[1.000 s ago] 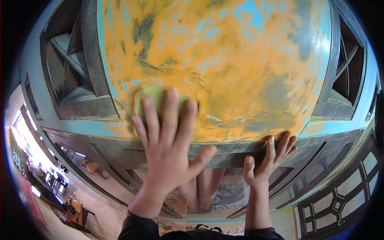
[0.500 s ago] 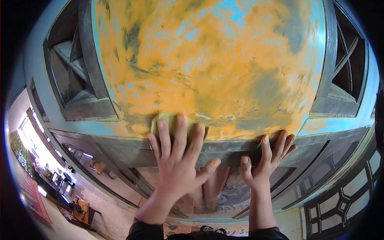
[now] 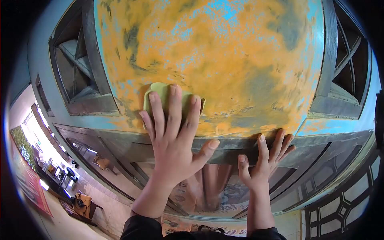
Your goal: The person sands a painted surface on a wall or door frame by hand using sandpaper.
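Observation:
My left hand [image 3: 172,136] presses a folded yellow-green sheet of sandpaper [image 3: 161,89] flat against the wall panel [image 3: 224,80]. Its fingers are spread over the sheet, the thumb standing out to the right. The panel is patchy, with orange filler, grey-brown smears and bright blue paint showing through. To the right, my right hand [image 3: 266,160] is open and holds nothing. Its fingertips rest at the dark wooden frame [image 3: 236,150] along the panel's lower edge.
Dark wooden vents with crossed bars flank the panel, a left vent [image 3: 82,68] and a right vent [image 3: 346,60]. Below the frame, glass [image 3: 228,192] reflects the surroundings. A brown bag [image 3: 82,205] sits at lower left. A dark patterned grille [image 3: 344,208] is at lower right.
My left hand has slid the sandpaper up the panel and slightly left, away from the frame. My right hand stays at the frame.

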Tool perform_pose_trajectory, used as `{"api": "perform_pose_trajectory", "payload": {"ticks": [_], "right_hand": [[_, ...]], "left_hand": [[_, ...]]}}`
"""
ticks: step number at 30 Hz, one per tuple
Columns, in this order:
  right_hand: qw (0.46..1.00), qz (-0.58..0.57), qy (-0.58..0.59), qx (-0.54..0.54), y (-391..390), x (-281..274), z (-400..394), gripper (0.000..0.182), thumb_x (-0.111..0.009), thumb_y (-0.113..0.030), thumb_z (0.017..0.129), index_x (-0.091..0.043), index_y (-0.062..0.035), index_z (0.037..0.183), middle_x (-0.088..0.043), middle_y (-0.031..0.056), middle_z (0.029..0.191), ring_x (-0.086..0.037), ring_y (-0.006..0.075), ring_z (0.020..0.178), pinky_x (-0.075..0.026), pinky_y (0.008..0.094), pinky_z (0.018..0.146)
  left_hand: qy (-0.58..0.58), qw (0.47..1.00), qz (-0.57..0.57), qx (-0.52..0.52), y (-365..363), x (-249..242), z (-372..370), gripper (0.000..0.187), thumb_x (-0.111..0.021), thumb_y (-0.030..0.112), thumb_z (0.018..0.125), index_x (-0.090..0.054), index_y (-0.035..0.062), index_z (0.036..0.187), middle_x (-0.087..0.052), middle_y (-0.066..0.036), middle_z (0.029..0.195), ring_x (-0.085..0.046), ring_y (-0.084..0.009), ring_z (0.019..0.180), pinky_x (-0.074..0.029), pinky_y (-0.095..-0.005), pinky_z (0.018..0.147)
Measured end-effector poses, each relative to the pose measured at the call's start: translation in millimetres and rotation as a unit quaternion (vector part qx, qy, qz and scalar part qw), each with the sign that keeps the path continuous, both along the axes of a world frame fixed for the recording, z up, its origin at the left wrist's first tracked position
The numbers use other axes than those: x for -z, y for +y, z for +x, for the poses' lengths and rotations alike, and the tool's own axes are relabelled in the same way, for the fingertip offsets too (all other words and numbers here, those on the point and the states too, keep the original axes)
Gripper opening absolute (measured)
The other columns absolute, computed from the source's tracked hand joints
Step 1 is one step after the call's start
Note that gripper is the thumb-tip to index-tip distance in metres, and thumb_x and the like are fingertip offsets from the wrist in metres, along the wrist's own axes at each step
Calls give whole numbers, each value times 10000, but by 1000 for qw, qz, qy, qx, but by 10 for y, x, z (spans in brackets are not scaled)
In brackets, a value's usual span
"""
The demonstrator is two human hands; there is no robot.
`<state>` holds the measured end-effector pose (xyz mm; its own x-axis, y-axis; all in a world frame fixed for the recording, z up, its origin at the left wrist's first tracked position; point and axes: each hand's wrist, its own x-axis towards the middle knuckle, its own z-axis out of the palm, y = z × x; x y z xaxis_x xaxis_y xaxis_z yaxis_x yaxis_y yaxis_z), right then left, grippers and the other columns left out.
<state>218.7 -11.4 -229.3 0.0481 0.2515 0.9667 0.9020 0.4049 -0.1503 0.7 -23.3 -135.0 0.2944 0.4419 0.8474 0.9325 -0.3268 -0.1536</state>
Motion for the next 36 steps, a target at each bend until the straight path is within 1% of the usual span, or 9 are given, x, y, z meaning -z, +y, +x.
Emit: {"api": "perform_pose_trajectory", "payload": {"ticks": [5,7,13,14,21,25,29,34,36], "right_hand": [[1000,2,-9,5,8,-24,5,554,-624,-444,886,-553,-211,1384,-221,232,1615,-11,466,1514,111,646,1149],[1000,-3,-14,3,-12,-30,4,532,-605,-460,907,-559,-202,1370,-211,246,1614,-2,469,1513,115,647,1147],[986,121,0,-116,-187,-433,124,496,-528,-493,962,-564,-173,1340,-359,281,1520,-233,508,1452,-37,633,1179],[983,145,6,-115,-161,-559,121,474,-547,-475,950,-592,-176,1315,-425,249,1478,-344,476,1406,-114,591,1189],[991,117,-52,26,4,-966,-41,414,-550,-438,924,-665,-195,1239,-500,186,1448,-403,381,1398,-141,534,1193],[991,129,-30,0,28,-926,4,411,-531,-453,925,-669,-210,1227,-528,170,1425,-419,374,1387,-143,524,1194],[992,105,-66,30,-12,-919,34,419,-504,-407,951,-638,-121,1225,-484,207,1460,-368,411,1416,-165,537,1185],[992,124,-30,18,27,-908,18,359,-541,-410,924,-680,-218,1193,-548,144,1411,-421,362,1382,-151,512,1195],[992,122,-32,23,15,-916,25,357,-544,-409,921,-681,-221,1193,-548,141,1412,-421,360,1381,-150,511,1195]], "left_hand": [[17,999,31,33,56,479,0,793,-490,589,945,-371,46,1511,-158,-277,1617,-29,-508,1496,27,-633,1160],[14,1000,11,25,39,351,-39,781,-495,588,944,-389,53,1503,-169,-274,1615,-34,-521,1491,34,-648,1152],[2,1000,10,24,20,97,20,805,-500,612,934,-390,55,1505,-183,-253,1620,-41,-518,1491,33,-666,1141],[14,999,28,24,45,164,30,819,-505,618,930,-389,45,1503,-186,-255,1619,-44,-510,1494,27,-667,1141],[30,999,17,23,2,-287,-13,843,-515,637,917,-378,56,1512,-194,-249,1617,-72,-526,1483,22,-676,1138],[90,995,11,33,19,71,97,833,-478,677,909,-404,105,1510,-223,-243,1609,-87,-552,1469,6,-712,1118],[47,998,23,19,35,-338,51,811,-453,693,910,-442,121,1486,-240,-234,1606,-90,-548,1470,-2,-703,1127],[107,993,30,41,10,191,183,820,-424,697,923,-451,94,1478,-247,-236,1604,-99,-516,1484,17,-650,1158],[77,997,10,22,15,20,90,816,-439,688,922,-445,96,1483,-242,-241,1605,-94,-526,1481,22,-650,1157]]}}
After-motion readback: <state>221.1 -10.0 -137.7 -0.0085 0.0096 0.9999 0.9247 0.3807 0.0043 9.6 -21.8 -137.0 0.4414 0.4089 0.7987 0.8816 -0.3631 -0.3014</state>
